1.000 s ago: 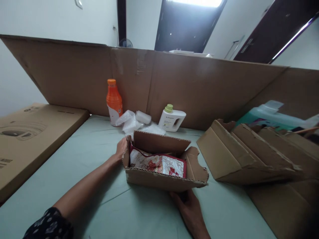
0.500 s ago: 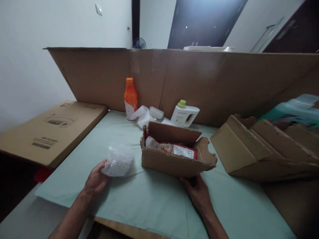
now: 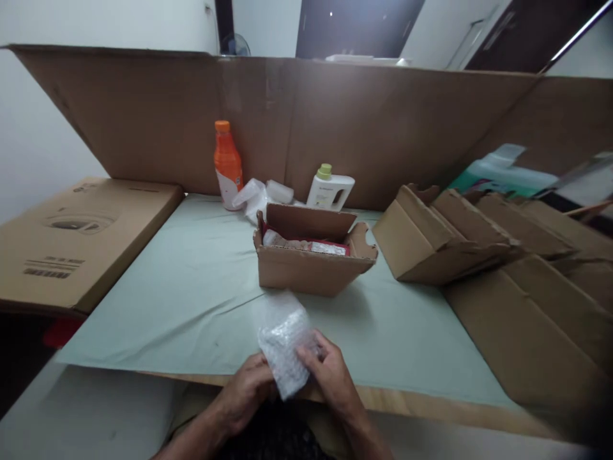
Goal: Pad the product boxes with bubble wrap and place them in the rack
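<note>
While the right hand [image 3: 330, 375] pinches the wrap [image 3: 286, 348] at its right edge between thumb and fingers, the left hand [image 3: 246, 391] curls against its lower left edge; its fingertips are hidden, so whether they grip I cannot tell. Held between the hands, the wrap has its long axis pointing away from them, towards the box [image 3: 301, 271], which sits just ahead with its own length running crosswise; the right hand is slightly nearer to it. Blur softens the wrap's far end, and any contents are hard to make out. Beyond the box's front wall, only the top of the packet [image 3: 330, 248] shows. Farther ahead, the box partly covers the plastic pieces [image 3: 256, 195].
</note>
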A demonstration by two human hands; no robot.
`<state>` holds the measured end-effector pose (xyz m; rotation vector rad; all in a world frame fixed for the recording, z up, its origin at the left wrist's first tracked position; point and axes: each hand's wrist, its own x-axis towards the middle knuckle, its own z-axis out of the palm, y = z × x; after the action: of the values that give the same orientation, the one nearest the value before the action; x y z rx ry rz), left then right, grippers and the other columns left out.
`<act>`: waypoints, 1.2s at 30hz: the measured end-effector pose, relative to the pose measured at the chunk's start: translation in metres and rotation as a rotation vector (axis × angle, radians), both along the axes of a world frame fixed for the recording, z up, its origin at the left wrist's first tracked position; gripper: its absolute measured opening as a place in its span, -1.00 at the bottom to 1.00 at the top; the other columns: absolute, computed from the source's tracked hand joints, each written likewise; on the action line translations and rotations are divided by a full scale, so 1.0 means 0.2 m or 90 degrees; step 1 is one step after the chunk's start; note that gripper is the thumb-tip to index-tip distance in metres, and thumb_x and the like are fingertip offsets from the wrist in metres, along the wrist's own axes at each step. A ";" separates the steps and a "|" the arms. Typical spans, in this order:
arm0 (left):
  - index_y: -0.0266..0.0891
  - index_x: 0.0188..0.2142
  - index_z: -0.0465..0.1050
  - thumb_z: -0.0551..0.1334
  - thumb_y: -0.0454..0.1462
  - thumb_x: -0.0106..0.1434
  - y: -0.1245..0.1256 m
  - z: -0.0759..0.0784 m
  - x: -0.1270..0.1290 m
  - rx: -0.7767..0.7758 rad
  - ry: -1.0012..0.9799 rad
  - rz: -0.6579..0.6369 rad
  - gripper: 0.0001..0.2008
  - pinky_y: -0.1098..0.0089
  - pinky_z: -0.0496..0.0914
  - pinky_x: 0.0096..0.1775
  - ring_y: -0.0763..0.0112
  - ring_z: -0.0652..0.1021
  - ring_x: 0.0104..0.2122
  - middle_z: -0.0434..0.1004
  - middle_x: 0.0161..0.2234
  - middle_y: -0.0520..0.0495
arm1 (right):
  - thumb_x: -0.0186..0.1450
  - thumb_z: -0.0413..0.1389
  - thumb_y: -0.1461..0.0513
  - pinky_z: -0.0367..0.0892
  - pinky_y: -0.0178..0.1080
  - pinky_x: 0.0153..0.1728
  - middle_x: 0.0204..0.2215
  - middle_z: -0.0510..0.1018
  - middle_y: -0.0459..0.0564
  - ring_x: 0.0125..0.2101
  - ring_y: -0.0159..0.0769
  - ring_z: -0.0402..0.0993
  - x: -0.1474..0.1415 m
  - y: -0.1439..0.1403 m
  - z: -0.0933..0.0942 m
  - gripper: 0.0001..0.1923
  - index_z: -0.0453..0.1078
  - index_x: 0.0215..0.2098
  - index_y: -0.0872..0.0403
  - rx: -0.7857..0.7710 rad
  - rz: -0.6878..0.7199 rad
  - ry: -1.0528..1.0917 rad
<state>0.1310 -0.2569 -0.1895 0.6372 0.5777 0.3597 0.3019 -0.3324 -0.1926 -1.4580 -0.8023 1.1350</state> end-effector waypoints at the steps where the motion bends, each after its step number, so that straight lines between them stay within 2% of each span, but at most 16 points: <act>1: -0.31 -0.19 0.60 0.36 -0.35 -0.03 -0.03 -0.01 0.00 -0.018 -0.010 -0.026 -0.67 0.28 0.38 -0.12 0.21 0.57 -0.24 0.63 -0.25 -0.16 | 0.15 0.28 -0.13 0.36 -0.27 -0.31 -0.37 0.59 -0.03 -0.37 -0.26 0.46 0.03 0.01 0.00 -0.50 0.50 -0.20 0.10 -0.008 -0.014 0.012; 3: -0.26 -0.10 0.58 0.36 -0.36 -0.07 -0.04 -0.03 -0.01 -0.061 -0.046 -0.007 -0.54 0.27 0.38 -0.06 0.22 0.56 -0.17 0.61 -0.15 -0.15 | 0.11 0.32 -0.11 0.28 -0.33 -0.40 -0.45 0.53 -0.09 -0.45 -0.35 0.37 0.12 -0.01 0.01 -0.52 0.48 -0.29 0.11 -0.035 0.009 0.044; 5: -0.23 -0.05 0.55 0.38 -0.30 -0.04 -0.01 -0.03 -0.02 -0.096 -0.061 0.072 -0.51 0.27 0.37 0.01 0.23 0.54 -0.09 0.59 -0.08 -0.13 | 0.10 0.34 -0.08 0.23 -0.36 -0.44 -0.47 0.50 -0.11 -0.47 -0.38 0.33 0.23 -0.06 0.04 -0.55 0.48 -0.33 0.12 -0.063 0.066 0.061; 7: -0.23 -0.05 0.54 0.41 -0.22 0.00 0.04 -0.02 -0.02 -0.082 -0.007 0.134 -0.53 0.33 0.38 -0.05 0.28 0.54 -0.15 0.60 -0.12 -0.11 | 0.12 0.33 -0.05 0.21 -0.36 -0.45 -0.47 0.49 -0.11 -0.47 -0.39 0.32 0.31 -0.10 0.07 -0.59 0.49 -0.34 0.12 -0.086 0.112 0.041; 8: -0.25 -0.07 0.54 0.42 -0.19 0.02 0.07 -0.02 -0.01 -0.043 0.038 0.144 -0.55 0.37 0.39 -0.11 0.32 0.54 -0.20 0.61 -0.16 -0.10 | 0.13 0.32 -0.04 0.21 -0.36 -0.45 -0.46 0.49 -0.10 -0.47 -0.38 0.32 0.34 -0.10 0.08 -0.60 0.50 -0.33 0.13 -0.094 0.128 0.018; 11: -0.28 -0.10 0.53 0.38 -0.16 0.09 0.13 -0.04 0.01 0.211 0.169 0.127 -0.62 0.38 0.38 -0.17 0.33 0.53 -0.26 0.60 -0.24 -0.09 | 0.18 0.25 -0.02 0.29 -0.31 -0.40 -0.41 0.54 -0.05 -0.42 -0.30 0.40 0.41 -0.09 0.10 -0.62 0.53 -0.26 0.12 -0.102 0.108 -0.131; 14: -0.26 -0.01 0.49 0.33 -0.16 0.11 0.19 -0.07 -0.01 0.502 0.318 0.119 -0.55 0.33 0.39 -0.17 0.31 0.52 -0.26 0.57 -0.23 -0.07 | 0.18 0.17 0.02 0.38 -0.18 -0.29 -0.32 0.59 0.03 -0.36 -0.18 0.48 0.45 -0.06 0.06 -0.61 0.53 -0.16 0.11 -0.090 -0.064 -0.395; 16: -0.24 0.09 0.43 0.30 -0.15 0.11 0.23 -0.09 -0.04 0.621 0.409 0.122 -0.47 0.33 0.40 -0.27 0.35 0.49 -0.35 0.54 -0.22 -0.07 | 0.23 0.11 0.05 0.41 -0.11 -0.20 -0.20 0.61 0.10 -0.27 -0.12 0.52 0.45 -0.06 0.02 -0.64 0.52 -0.13 0.10 -0.052 -0.173 -0.542; 19: -0.21 0.12 0.39 0.20 -0.16 0.21 0.27 -0.09 -0.10 0.728 0.455 0.144 -0.52 0.36 0.39 -0.38 0.36 0.51 -0.36 0.52 -0.15 -0.11 | 0.33 0.06 0.11 0.44 -0.10 -0.12 -0.12 0.61 0.11 -0.16 -0.11 0.54 0.40 -0.09 0.00 -0.73 0.51 -0.14 0.05 0.036 -0.200 -0.629; 21: -0.19 0.04 0.43 0.16 -0.19 0.26 0.26 -0.09 -0.11 0.788 0.449 0.145 -0.64 0.35 0.41 -0.32 0.34 0.53 -0.30 0.51 -0.17 -0.10 | 0.39 0.04 0.16 0.45 -0.15 -0.12 -0.19 0.63 0.07 -0.17 -0.16 0.56 0.32 -0.08 0.00 -0.78 0.51 -0.15 0.03 0.090 -0.148 -0.640; 23: -0.18 -0.09 0.45 0.14 -0.23 0.29 0.23 -0.09 -0.10 0.828 0.443 0.111 -0.77 0.32 0.43 -0.25 0.34 0.53 -0.30 0.52 -0.24 -0.07 | 0.41 0.05 0.22 0.46 -0.19 -0.12 -0.21 0.64 0.04 -0.19 -0.20 0.58 0.20 -0.05 0.01 -0.80 0.51 -0.13 0.03 0.136 -0.064 -0.646; 26: -0.18 -0.22 0.39 0.12 -0.27 0.30 0.16 -0.12 -0.09 0.855 0.474 0.079 -0.90 0.30 0.43 -0.26 0.33 0.52 -0.34 0.50 -0.32 -0.04 | 0.35 0.14 0.26 0.47 -0.14 -0.12 -0.15 0.63 0.06 -0.16 -0.14 0.56 0.03 0.04 0.00 -0.81 0.50 -0.07 0.04 0.136 0.055 -0.703; 29: -0.18 -0.22 0.33 0.12 -0.32 0.27 0.11 -0.16 -0.10 0.915 0.485 0.091 -0.91 0.27 0.44 -0.24 0.28 0.51 -0.30 0.47 -0.32 -0.05 | 0.29 0.19 0.30 0.46 -0.08 -0.21 -0.21 0.62 0.08 -0.23 -0.07 0.53 -0.07 0.12 -0.06 -0.88 0.52 -0.20 0.04 0.109 0.069 -0.776; 32: -0.18 -0.17 0.33 0.12 -0.34 0.26 0.10 -0.18 -0.12 0.987 0.483 0.090 -0.86 0.22 0.44 -0.17 0.21 0.51 -0.24 0.48 -0.28 -0.09 | 0.36 0.09 0.32 0.44 -0.13 -0.19 -0.27 0.62 0.04 -0.26 -0.15 0.53 -0.07 0.15 -0.11 -0.83 0.52 -0.30 0.03 0.151 0.014 -0.696; 34: -0.19 -0.09 0.34 0.12 -0.35 0.26 0.11 -0.19 -0.13 1.007 0.490 0.083 -0.78 0.20 0.44 -0.15 0.18 0.52 -0.21 0.50 -0.25 -0.12 | 0.41 0.04 0.27 0.43 -0.19 -0.16 -0.27 0.62 0.02 -0.24 -0.20 0.53 -0.03 0.12 -0.12 -0.80 0.51 -0.27 0.03 0.154 -0.065 -0.547; 36: -0.21 0.04 0.31 0.12 -0.34 0.26 0.13 -0.18 -0.13 1.012 0.498 0.065 -0.65 0.19 0.45 -0.13 0.17 0.53 -0.19 0.52 -0.20 -0.15 | 0.41 0.05 0.17 0.44 -0.25 -0.23 -0.31 0.61 0.00 -0.29 -0.25 0.53 0.03 0.06 -0.11 -0.81 0.49 -0.23 0.05 0.106 -0.174 -0.377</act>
<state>0.1052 -0.2318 -0.2262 2.3469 1.0211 0.6483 0.3073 -0.3214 -0.2143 -1.7199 -1.0304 0.4130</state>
